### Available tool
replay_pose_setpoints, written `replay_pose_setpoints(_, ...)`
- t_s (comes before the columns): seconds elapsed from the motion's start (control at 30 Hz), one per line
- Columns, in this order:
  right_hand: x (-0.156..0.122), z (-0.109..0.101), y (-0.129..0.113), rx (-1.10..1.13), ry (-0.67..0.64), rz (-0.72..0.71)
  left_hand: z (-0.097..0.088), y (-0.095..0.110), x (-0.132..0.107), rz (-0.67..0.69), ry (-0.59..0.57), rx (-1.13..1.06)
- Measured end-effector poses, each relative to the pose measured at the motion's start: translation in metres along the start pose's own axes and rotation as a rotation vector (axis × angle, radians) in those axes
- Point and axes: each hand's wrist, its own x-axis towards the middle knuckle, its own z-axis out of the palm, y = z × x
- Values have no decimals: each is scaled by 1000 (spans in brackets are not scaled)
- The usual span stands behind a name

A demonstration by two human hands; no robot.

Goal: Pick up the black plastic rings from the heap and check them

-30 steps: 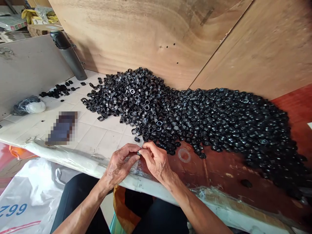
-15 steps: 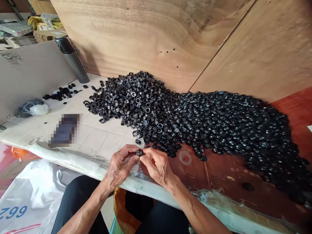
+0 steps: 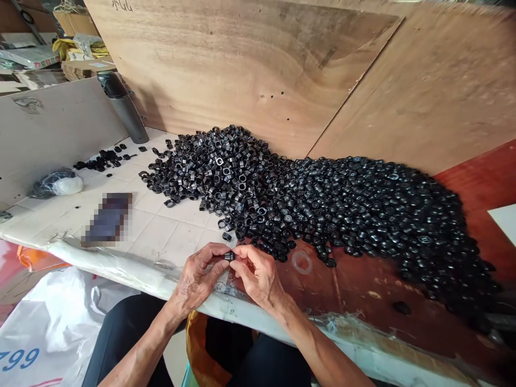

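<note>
A small black plastic cylinder [image 3: 229,256] is held just above the table's front edge. On its left side, the thumb and forefinger of my left hand [image 3: 197,274] pinch it. From the right, the thumb and forefinger tips of my right hand [image 3: 261,275] close on the same piece. Beyond my hands lies a heap of open black plastic rings [image 3: 220,172]. It runs rightward into a bigger heap of rounded black caps [image 3: 363,207]. Fingertips hide part of the held piece, so its inside cannot be seen.
A dark grey bottle [image 3: 124,110] stands by the wooden board [image 3: 250,64] at the back. A blurred dark rectangle [image 3: 108,217] and a plastic-wrapped bundle [image 3: 60,184] lie at left. A white sack [image 3: 60,317] and orange bag [image 3: 197,349] are below the edge.
The view has shifted slightly, so the heaps appear a little lower and further left. Both hands remain on the black piece, with small finger movements.
</note>
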Motion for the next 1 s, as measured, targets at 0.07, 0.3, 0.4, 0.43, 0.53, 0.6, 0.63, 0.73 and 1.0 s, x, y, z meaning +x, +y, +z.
replay_pose_setpoints(0.07,-12,4,-7,89,-23,186,0,9,-10,42,-2,71)
replay_pose_setpoints(0.3,-67,7,-29,134,-73,305,4,26,-60,139,-65,202)
replay_pose_setpoints(0.4,-77,-4,-30,-49,-138,170,3,34,-68,92,-208,188)
replay_pose_setpoints(0.43,-76,-8,-30,-93,-176,155,1,37,-67,87,-273,189)
replay_pose_setpoints(0.53,-58,-21,-24,-241,-170,81,-4,43,-50,60,-394,223)
replay_pose_setpoints(0.6,-36,-24,-17,-388,-24,-27,-2,35,-28,20,-180,309)
replay_pose_setpoints(0.63,-25,-23,-12,-464,34,-54,1,27,-15,19,-2,368)
replay_pose_setpoints(0.73,5,-12,3,-700,58,-22,13,0,25,52,251,468)
replay_pose_setpoints(1.0,8,4,30,-672,66,-68,15,-13,41,28,227,373)
